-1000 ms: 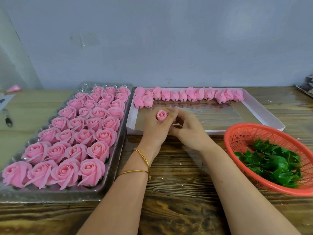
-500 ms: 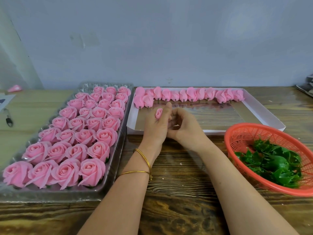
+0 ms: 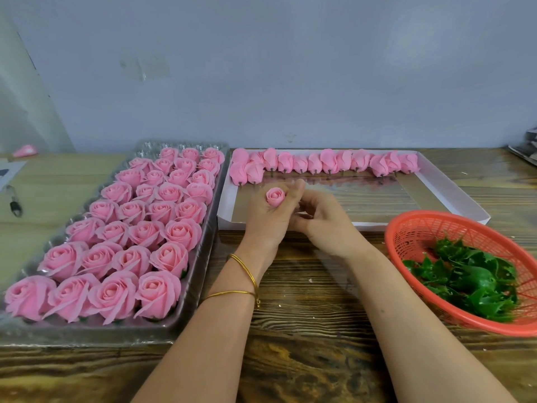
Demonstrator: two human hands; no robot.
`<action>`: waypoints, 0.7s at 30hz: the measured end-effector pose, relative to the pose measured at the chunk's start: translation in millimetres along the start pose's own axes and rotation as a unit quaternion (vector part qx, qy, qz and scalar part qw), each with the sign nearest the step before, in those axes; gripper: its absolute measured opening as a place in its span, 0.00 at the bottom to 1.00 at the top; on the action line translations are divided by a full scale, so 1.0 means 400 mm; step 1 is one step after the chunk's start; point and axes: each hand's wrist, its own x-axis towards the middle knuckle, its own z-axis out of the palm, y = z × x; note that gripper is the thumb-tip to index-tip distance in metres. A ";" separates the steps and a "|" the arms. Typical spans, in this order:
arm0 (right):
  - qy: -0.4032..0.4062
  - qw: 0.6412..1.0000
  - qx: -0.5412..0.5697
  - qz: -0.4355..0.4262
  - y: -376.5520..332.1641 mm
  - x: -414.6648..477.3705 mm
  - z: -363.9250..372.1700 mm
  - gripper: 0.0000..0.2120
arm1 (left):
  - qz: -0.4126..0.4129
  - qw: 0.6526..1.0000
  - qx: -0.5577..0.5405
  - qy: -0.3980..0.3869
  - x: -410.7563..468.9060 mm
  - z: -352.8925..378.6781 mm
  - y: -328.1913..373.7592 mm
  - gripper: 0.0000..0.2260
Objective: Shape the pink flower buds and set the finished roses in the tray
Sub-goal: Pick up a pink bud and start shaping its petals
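Gripping a small pink foam rosebud (image 3: 275, 196) upright in the left hand (image 3: 267, 225), fingers (image 3: 290, 196) clamped round its base, over the near left part of a shallow white cardboard box (image 3: 453, 193). Touching it with the right hand (image 3: 322, 225), fingers curled; cannot tell whether pinching anything. Along the box's far wall, a row of unshaped pink buds (image 3: 328, 162). Left, finished pink roses (image 3: 162, 257) in a clear plastic tray (image 3: 203, 257). Right, on the wooden counter (image 3: 305, 315), an orange mesh basket (image 3: 412, 234) of green leaves (image 3: 470, 280).

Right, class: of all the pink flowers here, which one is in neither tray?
The small bud gripped in the left hand; every other flower sits in the clear tray or the white tray.
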 end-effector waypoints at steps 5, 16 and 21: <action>0.001 1.000 -0.010 -0.010 0.000 0.004 0.006 0.15 | -0.014 0.999 -0.026 0.014 0.001 0.001 -0.003 0.13; 0.072 0.996 -0.055 -0.006 0.022 0.010 0.021 0.16 | 0.001 0.999 -0.039 0.028 0.007 0.009 -0.015 0.18; 0.041 0.998 -0.041 -0.012 0.007 0.005 0.016 0.17 | 0.002 0.999 -0.040 0.005 0.001 0.005 -0.006 0.08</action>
